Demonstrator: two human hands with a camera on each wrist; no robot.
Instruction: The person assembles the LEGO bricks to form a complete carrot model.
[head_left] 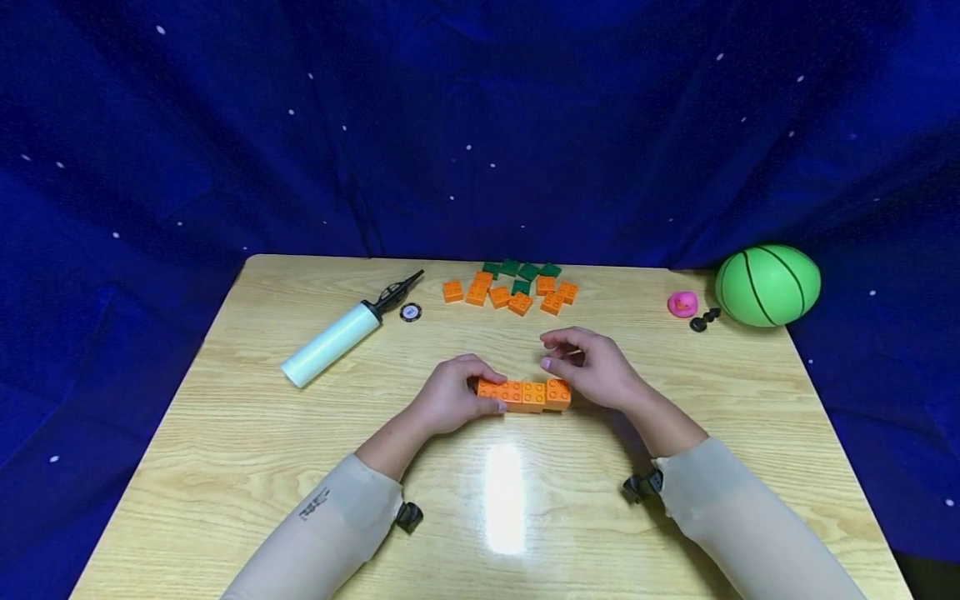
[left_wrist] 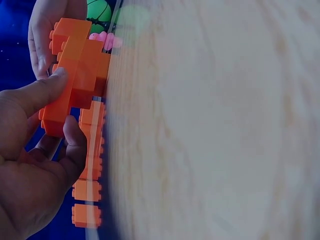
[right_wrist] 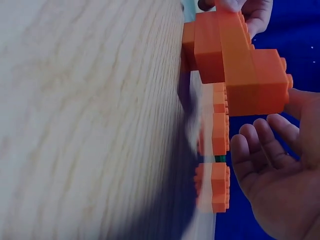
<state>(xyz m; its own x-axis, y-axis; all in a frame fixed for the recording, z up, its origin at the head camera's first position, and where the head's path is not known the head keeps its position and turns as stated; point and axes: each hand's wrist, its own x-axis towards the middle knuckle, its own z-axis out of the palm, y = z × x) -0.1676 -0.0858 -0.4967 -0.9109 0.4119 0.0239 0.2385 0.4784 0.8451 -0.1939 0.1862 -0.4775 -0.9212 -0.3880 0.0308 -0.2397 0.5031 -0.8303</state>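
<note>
An assembly of joined orange toy bricks lies crosswise between the hands, studs up, with a raised brick at its right end. My left hand grips its left end between thumb and fingers. In the left wrist view the joined bricks show stepped layers reaching down toward the tabletop. Beside the right end is my right hand, its fingers loosely bent and holding nothing. From the right wrist view, its thumb is close to the raised brick; whether they touch I cannot tell.
Loose orange bricks and green bricks lie scattered at the table's back. A hand pump and a round chip are on the left. Far right are a pink rubber duck, a small black object and a green ball.
</note>
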